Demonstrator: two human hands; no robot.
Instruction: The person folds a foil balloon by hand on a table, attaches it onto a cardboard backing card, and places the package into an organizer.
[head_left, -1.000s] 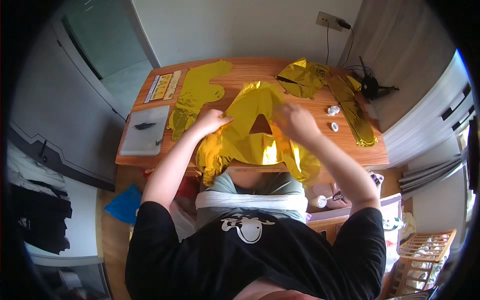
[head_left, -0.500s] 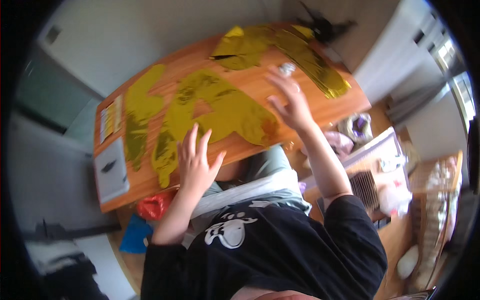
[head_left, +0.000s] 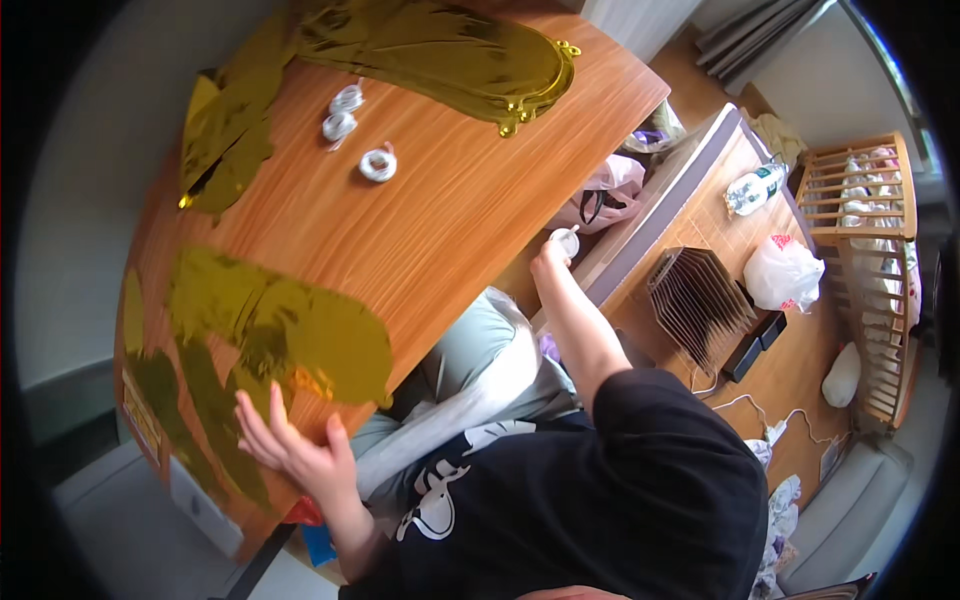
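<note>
Gold foil balloon (head_left: 285,330) lies flat and uninflated on the wooden counter (head_left: 450,220) near its front edge, crinkled and shiny, and my left hand (head_left: 290,450) rests on it with fingers spread, gripping nothing. My right hand (head_left: 552,255) is off the counter's side, pinched around a small white roll (head_left: 567,240), so I judge the work barely begun. Other gold foil shapes (head_left: 430,45) and three white ribbon rolls (head_left: 352,125) sit untouched at the far end.
</note>
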